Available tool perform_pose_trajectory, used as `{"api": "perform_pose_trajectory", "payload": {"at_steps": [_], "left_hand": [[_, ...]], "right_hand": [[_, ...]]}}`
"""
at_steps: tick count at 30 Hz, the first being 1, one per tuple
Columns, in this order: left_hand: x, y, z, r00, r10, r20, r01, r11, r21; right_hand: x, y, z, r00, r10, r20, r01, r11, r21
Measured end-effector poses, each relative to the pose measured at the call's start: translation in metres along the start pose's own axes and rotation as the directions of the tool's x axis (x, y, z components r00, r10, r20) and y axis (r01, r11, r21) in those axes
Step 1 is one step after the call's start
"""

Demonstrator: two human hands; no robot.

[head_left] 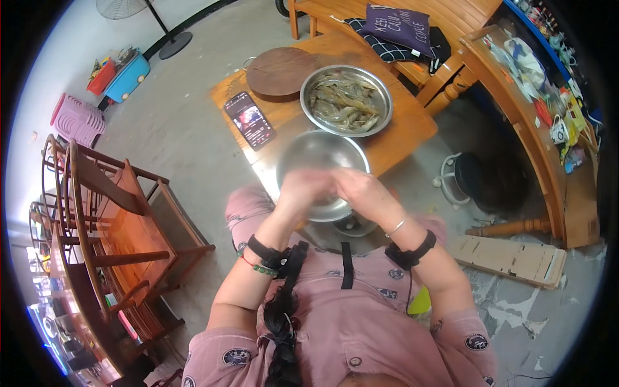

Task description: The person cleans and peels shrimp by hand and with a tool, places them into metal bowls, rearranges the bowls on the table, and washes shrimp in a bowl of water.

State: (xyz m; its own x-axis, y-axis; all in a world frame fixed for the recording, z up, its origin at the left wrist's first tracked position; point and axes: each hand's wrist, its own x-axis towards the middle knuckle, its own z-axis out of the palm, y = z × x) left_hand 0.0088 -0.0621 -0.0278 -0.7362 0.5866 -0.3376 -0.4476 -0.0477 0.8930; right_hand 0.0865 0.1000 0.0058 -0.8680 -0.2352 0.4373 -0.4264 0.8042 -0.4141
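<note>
Both hands meet over a shiny metal bowl at the near edge of the wooden table. Motion smears my left hand, so its fingers do not show clearly. My right hand touches or nearly touches it, its fingers curled inward and closed. Whatever may be between the fingers is hidden. Just beyond is a second metal bowl, filled with raw greyish-green shrimp. The nearer bowl looks bare inside where it shows.
A round wooden chopping board and a lit phone lie on the table. Behind is a wooden bench with a purple cushion. A wooden chair stands left, a black stool right, near a cluttered shelf.
</note>
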Motion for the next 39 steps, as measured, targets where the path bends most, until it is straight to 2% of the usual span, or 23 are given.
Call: {"api": "perform_pose_trajectory", "payload": {"at_steps": [4,11,14,17,20,22,26,32,34,39], "left_hand": [[0.003,-0.005,-0.003,0.999,-0.039,0.003,0.039,0.998,-0.057],[-0.004,0.007,0.0,0.999,-0.053,0.006,0.053,0.997,-0.048],[-0.007,0.011,0.001,0.998,-0.055,0.018,0.056,0.996,-0.064],[-0.008,0.011,0.002,0.997,-0.072,0.036,0.076,0.992,-0.099],[-0.005,0.004,0.0,0.993,-0.111,0.029,0.112,0.992,-0.056],[-0.003,0.0,-0.001,0.995,-0.092,0.041,0.097,0.987,-0.128],[0.0,0.004,-0.003,0.998,-0.064,0.014,0.065,0.996,-0.065],[-0.001,0.008,0.001,0.999,-0.016,0.047,0.015,0.999,0.03],[-0.004,0.013,0.004,0.999,-0.033,0.039,0.03,0.997,0.075],[-0.009,0.019,0.01,0.999,-0.04,0.027,0.039,0.998,0.054]], "right_hand": [[0.002,-0.001,-0.002,1.0,-0.01,0.015,0.01,1.0,0.023],[0.001,-0.002,0.001,1.0,0.015,-0.013,-0.014,0.999,0.033],[0.0,0.002,0.002,0.999,-0.026,-0.048,0.027,0.999,0.032],[-0.003,0.008,0.002,0.999,-0.009,-0.031,0.012,0.996,0.083],[-0.001,0.008,-0.002,1.0,0.021,0.004,-0.021,0.989,0.146],[0.001,0.007,-0.005,0.998,0.061,0.005,-0.061,0.979,0.197],[0.0,0.007,-0.006,0.999,0.029,-0.042,-0.021,0.983,0.184],[-0.002,0.008,-0.003,0.997,0.055,0.062,-0.06,0.994,0.09],[-0.003,0.006,-0.002,0.997,0.029,0.075,-0.029,1.0,0.002],[-0.004,0.007,0.002,0.996,0.04,0.079,-0.041,0.999,0.008]]}}
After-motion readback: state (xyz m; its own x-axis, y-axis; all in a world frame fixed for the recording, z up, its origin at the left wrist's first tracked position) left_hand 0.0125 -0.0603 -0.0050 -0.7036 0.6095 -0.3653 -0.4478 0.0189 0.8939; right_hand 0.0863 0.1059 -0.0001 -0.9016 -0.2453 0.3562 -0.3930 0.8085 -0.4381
